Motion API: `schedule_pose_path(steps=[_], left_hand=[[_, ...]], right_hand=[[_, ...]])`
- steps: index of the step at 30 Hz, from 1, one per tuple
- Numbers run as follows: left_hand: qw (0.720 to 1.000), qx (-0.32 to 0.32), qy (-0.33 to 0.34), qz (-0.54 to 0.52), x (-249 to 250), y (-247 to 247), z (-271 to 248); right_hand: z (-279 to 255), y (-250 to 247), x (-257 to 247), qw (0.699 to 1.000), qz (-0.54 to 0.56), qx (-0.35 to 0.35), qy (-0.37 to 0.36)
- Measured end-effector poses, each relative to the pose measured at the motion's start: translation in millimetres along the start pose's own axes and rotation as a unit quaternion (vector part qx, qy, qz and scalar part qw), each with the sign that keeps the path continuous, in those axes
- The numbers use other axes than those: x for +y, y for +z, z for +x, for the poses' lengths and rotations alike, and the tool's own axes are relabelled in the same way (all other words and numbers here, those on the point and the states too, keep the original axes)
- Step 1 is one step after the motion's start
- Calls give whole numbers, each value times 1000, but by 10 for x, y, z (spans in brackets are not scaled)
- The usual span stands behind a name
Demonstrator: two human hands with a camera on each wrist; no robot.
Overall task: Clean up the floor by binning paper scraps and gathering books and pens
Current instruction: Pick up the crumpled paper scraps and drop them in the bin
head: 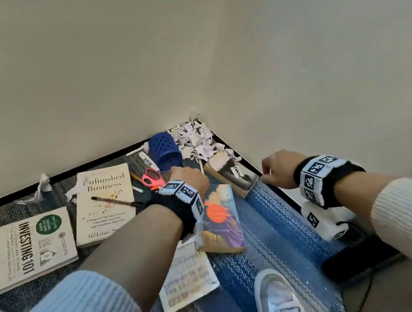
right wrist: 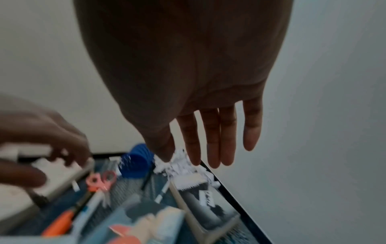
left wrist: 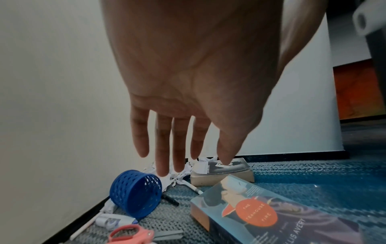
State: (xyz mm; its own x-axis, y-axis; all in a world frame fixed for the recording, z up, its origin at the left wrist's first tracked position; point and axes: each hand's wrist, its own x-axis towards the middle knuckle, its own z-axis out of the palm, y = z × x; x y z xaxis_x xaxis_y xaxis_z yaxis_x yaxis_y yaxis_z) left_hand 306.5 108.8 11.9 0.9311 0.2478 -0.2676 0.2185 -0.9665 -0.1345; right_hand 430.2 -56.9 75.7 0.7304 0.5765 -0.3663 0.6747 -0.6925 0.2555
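In the floor's carpeted corner, both empty hands, left hand (left wrist: 188, 79) and right hand (right wrist: 188, 74), fingers straight and apart, should scoop the paper scraps (head: 194, 138) together.

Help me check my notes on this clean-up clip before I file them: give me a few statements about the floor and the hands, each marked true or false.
1. The blue basket lies tipped on its side near the wall. True.
2. The left hand grips the pink scissors. False: its fingers are straight and hold nothing.
3. A black pen lies across the Unfinished Business book. True.
4. The paper scraps are already binned. False: they are heaped in the corner on the floor.
5. The right hand holds nothing. True.
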Motion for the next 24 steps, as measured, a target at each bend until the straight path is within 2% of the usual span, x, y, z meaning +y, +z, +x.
schedule_pose_path(steps=[3,7,11,14,17,19,24], left_hand=[[1000,21,-7,5,-121,162,62],[998,15,-55,-8,-493,283,138],[990,7,-129,-49,-758,221,241],[980,8,-169,-104,-780,62,374],[968,-3,-166,-190,-622,-101,575],[960,-20,-146,-238,-505,-190,714],[971,-20,-112,-211,-322,-119,1111]], right_hand=[[362,154,150,1000,1,-26,-3],[1033,304,293,999,19,-27,-6],[1693,467,368,998,60,-8,-16],[1937,539,420,996,86,2,-17],[2022,648,472,995,97,-20,-24],[2101,634,495,996,83,-8,-41],[2424,635,494,991,117,2,-63]])
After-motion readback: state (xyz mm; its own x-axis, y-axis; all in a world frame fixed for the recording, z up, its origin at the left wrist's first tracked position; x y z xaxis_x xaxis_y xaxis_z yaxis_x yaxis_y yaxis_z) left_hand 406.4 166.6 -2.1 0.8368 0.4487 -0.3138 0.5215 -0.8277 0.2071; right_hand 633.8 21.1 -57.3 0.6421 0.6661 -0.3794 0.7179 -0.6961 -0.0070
